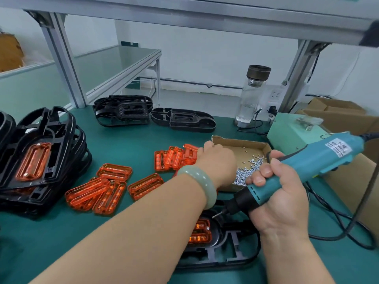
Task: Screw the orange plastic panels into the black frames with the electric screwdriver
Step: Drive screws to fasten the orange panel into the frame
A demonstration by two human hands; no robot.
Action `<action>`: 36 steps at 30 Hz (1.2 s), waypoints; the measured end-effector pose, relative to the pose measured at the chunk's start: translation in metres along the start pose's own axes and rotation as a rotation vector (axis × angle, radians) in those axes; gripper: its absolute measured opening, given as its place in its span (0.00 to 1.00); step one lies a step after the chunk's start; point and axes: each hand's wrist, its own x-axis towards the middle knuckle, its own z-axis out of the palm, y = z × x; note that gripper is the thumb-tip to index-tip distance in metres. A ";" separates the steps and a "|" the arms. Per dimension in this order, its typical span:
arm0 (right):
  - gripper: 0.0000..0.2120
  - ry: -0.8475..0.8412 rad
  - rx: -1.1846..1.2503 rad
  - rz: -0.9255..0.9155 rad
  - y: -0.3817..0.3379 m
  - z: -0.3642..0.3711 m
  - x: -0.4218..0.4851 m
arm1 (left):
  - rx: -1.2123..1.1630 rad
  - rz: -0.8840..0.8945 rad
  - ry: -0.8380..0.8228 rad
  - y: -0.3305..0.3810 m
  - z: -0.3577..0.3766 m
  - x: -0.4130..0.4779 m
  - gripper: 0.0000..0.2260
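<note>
At lower centre a black frame (217,261) lies flat on the green mat (143,140) with an orange panel (200,232) seated in it, partly hidden by the forearm. Just above, the electric screwdriver (307,160) is gripped round its barrel by the right hand (274,197), bit angled down towards the panel. The left hand (215,158) is stretched over the cardboard tray (242,145) of screws (246,171); its fingers are hidden, so a pinch cannot be told. At centre left, loose orange panels (110,187) look light, stiff and glossy, probably brittle: they are best taken by the long edges.
</note>
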 end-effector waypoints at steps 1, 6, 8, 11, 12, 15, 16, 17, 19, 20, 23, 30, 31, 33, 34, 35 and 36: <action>0.10 0.004 -0.001 -0.001 0.000 0.000 0.000 | 0.038 -0.029 -0.031 0.001 0.004 0.004 0.15; 0.10 0.012 -0.009 0.009 0.001 0.002 -0.002 | -0.002 -0.084 0.036 0.001 0.012 0.012 0.12; 0.10 0.010 -0.006 0.010 0.002 0.003 -0.002 | -0.031 -0.078 0.101 0.003 0.014 0.011 0.08; 0.10 0.008 -0.013 0.010 0.003 0.004 -0.003 | -0.052 -0.078 0.149 0.004 0.019 0.006 0.04; 0.10 0.008 -0.012 0.013 0.003 0.004 -0.004 | -0.068 -0.082 0.156 0.004 0.021 0.006 0.06; 0.10 0.008 0.006 0.022 0.003 0.004 -0.004 | -0.165 -0.091 0.219 0.002 0.021 0.003 0.10; 0.10 0.007 0.008 0.024 0.003 0.004 -0.003 | -0.201 -0.086 0.267 0.002 0.020 0.002 0.10; 0.10 0.006 0.006 0.025 0.003 0.003 -0.003 | -0.245 -0.075 0.317 0.002 0.019 0.000 0.10; 0.09 0.002 -0.004 0.024 0.003 0.003 -0.003 | -0.396 -0.038 0.373 0.000 0.016 -0.003 0.07; 0.09 -0.002 -0.007 0.022 0.003 0.002 -0.003 | -0.501 -0.018 0.377 0.000 0.014 -0.004 0.05; 0.09 -0.007 -0.010 0.023 0.002 0.001 -0.002 | -0.771 -0.013 0.398 -0.004 0.007 -0.012 0.08; 0.10 -0.011 0.023 0.028 0.002 0.000 -0.003 | -1.155 -0.145 0.440 -0.028 -0.009 -0.050 0.08; 0.10 -0.016 0.027 0.030 0.002 0.000 -0.003 | -1.182 -0.157 0.429 -0.033 -0.010 -0.057 0.09; 0.10 -0.021 0.033 0.033 0.002 0.000 -0.003 | -1.211 -0.178 0.380 -0.043 -0.009 -0.071 0.09; 0.10 -0.021 0.036 0.034 0.002 0.001 -0.003 | -1.226 -0.189 0.355 -0.048 -0.008 -0.078 0.09; 0.09 -0.019 0.038 0.034 0.002 0.001 -0.004 | -1.250 -0.201 0.337 -0.052 -0.006 -0.085 0.08; 0.09 -0.016 0.043 0.035 0.002 0.001 -0.004 | -1.284 -0.214 0.326 -0.055 -0.004 -0.092 0.07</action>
